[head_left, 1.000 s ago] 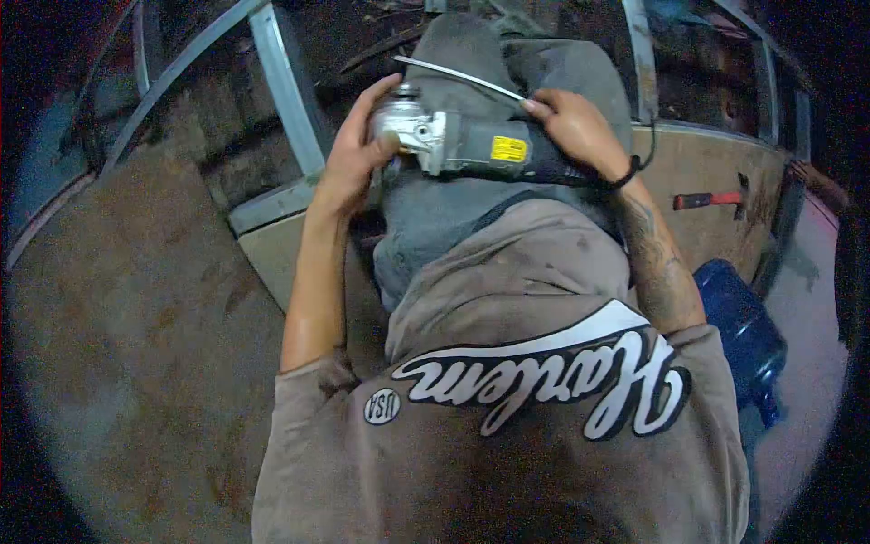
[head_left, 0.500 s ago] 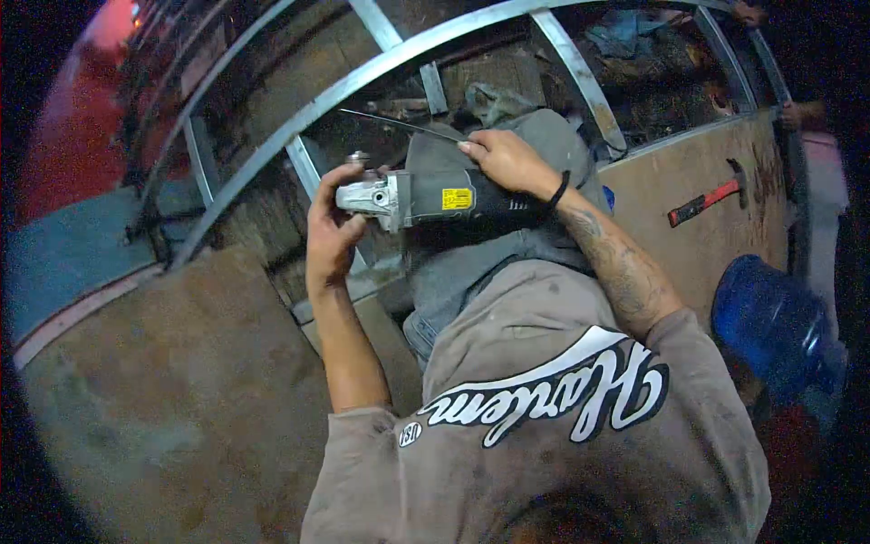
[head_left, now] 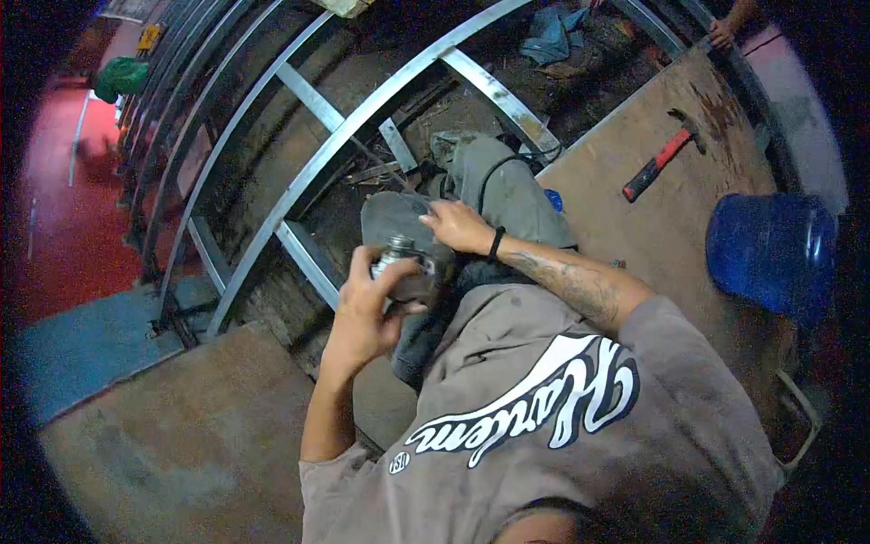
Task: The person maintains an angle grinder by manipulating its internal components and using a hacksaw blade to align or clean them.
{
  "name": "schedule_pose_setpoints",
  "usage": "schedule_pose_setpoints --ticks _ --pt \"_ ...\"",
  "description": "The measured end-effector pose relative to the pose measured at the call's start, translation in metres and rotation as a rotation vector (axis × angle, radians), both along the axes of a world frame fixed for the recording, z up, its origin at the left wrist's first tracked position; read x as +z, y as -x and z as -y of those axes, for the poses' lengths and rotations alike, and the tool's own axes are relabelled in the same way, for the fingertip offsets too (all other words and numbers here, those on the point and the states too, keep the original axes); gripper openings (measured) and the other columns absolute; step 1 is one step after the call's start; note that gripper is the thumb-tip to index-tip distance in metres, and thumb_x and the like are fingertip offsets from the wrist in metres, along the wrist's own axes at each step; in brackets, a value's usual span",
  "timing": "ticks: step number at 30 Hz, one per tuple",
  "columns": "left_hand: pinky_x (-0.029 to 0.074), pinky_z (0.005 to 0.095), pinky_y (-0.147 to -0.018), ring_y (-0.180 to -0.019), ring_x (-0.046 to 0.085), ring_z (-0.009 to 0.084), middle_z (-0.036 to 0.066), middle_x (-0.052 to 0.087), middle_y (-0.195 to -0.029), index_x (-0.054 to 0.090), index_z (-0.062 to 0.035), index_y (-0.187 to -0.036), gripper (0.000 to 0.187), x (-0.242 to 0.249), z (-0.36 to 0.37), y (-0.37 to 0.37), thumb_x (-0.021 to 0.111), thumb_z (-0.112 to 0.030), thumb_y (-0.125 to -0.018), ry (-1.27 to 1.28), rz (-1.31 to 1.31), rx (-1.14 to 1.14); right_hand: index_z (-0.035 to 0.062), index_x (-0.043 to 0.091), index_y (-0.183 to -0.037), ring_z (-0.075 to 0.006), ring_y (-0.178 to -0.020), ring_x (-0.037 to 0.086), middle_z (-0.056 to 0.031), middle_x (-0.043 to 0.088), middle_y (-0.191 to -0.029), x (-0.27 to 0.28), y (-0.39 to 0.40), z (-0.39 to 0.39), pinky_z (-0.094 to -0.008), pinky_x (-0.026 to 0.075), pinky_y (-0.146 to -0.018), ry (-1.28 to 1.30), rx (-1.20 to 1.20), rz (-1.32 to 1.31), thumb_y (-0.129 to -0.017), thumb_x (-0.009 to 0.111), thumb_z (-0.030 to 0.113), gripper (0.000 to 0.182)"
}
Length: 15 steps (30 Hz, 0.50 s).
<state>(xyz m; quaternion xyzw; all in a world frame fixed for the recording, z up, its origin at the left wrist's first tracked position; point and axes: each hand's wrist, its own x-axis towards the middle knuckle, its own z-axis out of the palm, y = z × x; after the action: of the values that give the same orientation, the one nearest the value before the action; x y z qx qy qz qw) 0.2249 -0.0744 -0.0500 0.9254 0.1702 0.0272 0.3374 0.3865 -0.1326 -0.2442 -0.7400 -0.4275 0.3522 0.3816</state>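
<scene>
- Gripping angle grinder [head_left: 412,272] w/ both hands, over lap, just in front of grey sweatshirt [head_left: 580,426].
- Left hand [head_left: 367,313] wrapped round metal head end, fingers curled tight, thumb up by spindle.
- Right hand [head_left: 458,227] closed over rear of grinder body, black band on wrist, tattooed forearm running back to sleeve.
- Grinder tilted, head pointing up-left; body mostly hidden by hands, disc side not visible, can't tell if disc fitted.
- Grey trouser leg [head_left: 498,186] stretched out beyond grinder, black cord looping over it.
- Curved metal frame [head_left: 362,118] w/ cross bars spanning upper left to top centre, dirt and scrap beneath.
- Plywood sheet [head_left: 671,227] at right; hammer [head_left: 660,165] w/ red-black handle lying on it, well apart from hands.
- Blue water jug [head_left: 770,254] at far right, near sheet edge.
- Blue rag [head_left: 555,32] at top, beyond frame.
- Another person's hand [head_left: 722,34] at top right edge.
- Brown floor panel [head_left: 181,435] at lower left.
</scene>
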Motion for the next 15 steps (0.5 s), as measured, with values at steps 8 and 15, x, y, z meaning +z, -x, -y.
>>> schedule_pose_setpoints --ticks 8,15 --pt "0.046 0.0428 -0.080 -0.097 0.054 0.0429 0.023 0.049 -0.110 0.055 -0.0125 -0.107 0.049 -0.029 0.025 -0.012 0.077 -0.016 -0.064 0.063 0.058 0.005 -0.0046 0.055 -0.083 -0.0245 -0.059 0.065 -0.0149 0.064 -0.064 -0.029 -0.028 -0.033 -0.0376 0.052 -0.056 0.203 0.115 -0.212 -0.091 0.051 0.025 0.031" --pt "0.043 0.0351 -0.080 -0.091 0.053 0.0317 0.014 0.052 -0.096 0.052 -0.0051 -0.097 0.047 -0.065 0.048 0.011 0.078 -0.003 -0.058 0.076 0.276 0.485 -0.0097 0.054 -0.081 -0.0259 -0.059 0.064 -0.0196 0.063 -0.071 -0.061 -0.035 -0.053 -0.0337 0.052 -0.046 0.154 0.093 -0.830 -0.092 0.048 0.018 0.030"
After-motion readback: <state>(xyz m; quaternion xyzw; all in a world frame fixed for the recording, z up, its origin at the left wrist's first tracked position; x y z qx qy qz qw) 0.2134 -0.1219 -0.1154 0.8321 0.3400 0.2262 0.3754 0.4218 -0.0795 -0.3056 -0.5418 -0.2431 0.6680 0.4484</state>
